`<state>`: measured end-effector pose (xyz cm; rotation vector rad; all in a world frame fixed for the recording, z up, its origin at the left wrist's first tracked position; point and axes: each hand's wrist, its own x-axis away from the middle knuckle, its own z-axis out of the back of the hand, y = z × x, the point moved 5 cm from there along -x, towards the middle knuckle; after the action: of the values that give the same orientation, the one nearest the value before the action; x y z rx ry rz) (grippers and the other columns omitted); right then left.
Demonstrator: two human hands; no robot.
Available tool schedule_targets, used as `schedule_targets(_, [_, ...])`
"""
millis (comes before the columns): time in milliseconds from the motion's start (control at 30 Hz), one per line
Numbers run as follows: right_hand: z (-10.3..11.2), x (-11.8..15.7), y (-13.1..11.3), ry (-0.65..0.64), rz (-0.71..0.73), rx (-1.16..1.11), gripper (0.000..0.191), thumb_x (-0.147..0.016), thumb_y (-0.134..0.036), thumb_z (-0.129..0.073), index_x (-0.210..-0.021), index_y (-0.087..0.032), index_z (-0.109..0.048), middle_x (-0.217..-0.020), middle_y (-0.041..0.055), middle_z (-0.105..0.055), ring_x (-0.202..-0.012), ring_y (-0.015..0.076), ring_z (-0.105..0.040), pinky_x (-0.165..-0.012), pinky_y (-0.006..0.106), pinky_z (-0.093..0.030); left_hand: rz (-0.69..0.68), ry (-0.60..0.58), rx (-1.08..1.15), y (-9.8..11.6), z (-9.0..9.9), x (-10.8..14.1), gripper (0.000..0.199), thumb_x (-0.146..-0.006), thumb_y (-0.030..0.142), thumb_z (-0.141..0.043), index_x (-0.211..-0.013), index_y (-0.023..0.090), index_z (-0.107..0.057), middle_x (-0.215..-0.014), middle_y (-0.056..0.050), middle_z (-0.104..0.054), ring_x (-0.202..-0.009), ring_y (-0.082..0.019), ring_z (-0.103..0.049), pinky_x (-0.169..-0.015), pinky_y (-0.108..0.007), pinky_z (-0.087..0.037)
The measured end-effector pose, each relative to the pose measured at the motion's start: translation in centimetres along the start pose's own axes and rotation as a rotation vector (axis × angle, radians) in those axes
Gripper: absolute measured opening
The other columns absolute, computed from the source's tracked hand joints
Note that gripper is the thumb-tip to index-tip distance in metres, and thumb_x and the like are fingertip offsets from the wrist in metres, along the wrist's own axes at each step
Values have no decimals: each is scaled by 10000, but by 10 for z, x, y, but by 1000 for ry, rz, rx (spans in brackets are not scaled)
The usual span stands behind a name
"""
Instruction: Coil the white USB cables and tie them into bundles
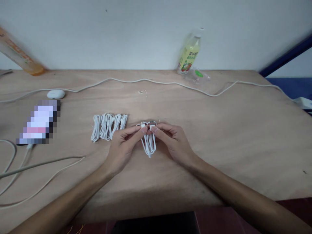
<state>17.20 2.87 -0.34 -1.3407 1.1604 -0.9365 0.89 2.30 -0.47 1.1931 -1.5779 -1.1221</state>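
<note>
Bare forearms [214, 182] reach in from the near edge over a wooden table [231, 136], meeting at a coiled white cable [149, 148] near the middle of the scene. Thumb and fingers of the left hand [122, 143] pinch the cable's left plug [142, 125]; the right hand [176, 141], in a matching narrow grip, pinches the metal-tipped right plug [152, 125] just beside it. Loops of the cable hang toward the near side, between the two hands.

Just left of the pair, a row of coiled white cables [103, 126] lies side by side, partly behind the left hand. Farther left, a phone [39, 125], its screen blurred into blocks, rests with a cord [25, 159] at its near end; a white oval case [56, 94] sits just beyond. Small pale scraps [142, 93] lie on the far side of the hands.

Across the far part of the table runs a long white cord [161, 82]. Beyond it, against a pale wall [126, 35], a yellow-green bottle [189, 55] leans right in view beside a clear wrapper [200, 76], and an orange-tinted bottle [20, 52] stands far left.
</note>
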Motion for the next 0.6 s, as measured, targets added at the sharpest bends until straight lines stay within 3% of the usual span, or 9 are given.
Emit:
schedule_targets(333, [0, 3, -4, 52, 51, 35, 186, -998, -344, -767, -860, -282, -874, -897, 0, -759, -847, 157, -683, -777, 305, -533, 44, -66, 89, 1, -6, -2, 235, -913, 463, -894, -1047, 273, -931, -1222, -98, -869, -1125, -271, -781, -1091, -425, -590])
schedule_targets(500, [0, 3, -4, 69, 57, 61, 158, -985, -326, -776, -869, -283, -873, -911, 2, -764, -847, 163, -681, -755, 310, -517, 56, -83, 126, 3, -9, -1, 243, -904, 462, -902, -1055, 273, -930, -1238, -108, -860, -1080, -278, -786, -946, -399, -644])
schedule_targets(600, [0, 4, -4, 82, 63, 67, 144, -977, -324, -787, -868, -281, -870, -917, 6, -775, -867, 176, -691, -768, 320, -521, 47, -92, 139, 4, -10, -1, 235, -898, 450, -912, -1050, 272, -930, -1243, -111, -857, -1126, -288, -779, -981, -408, -643])
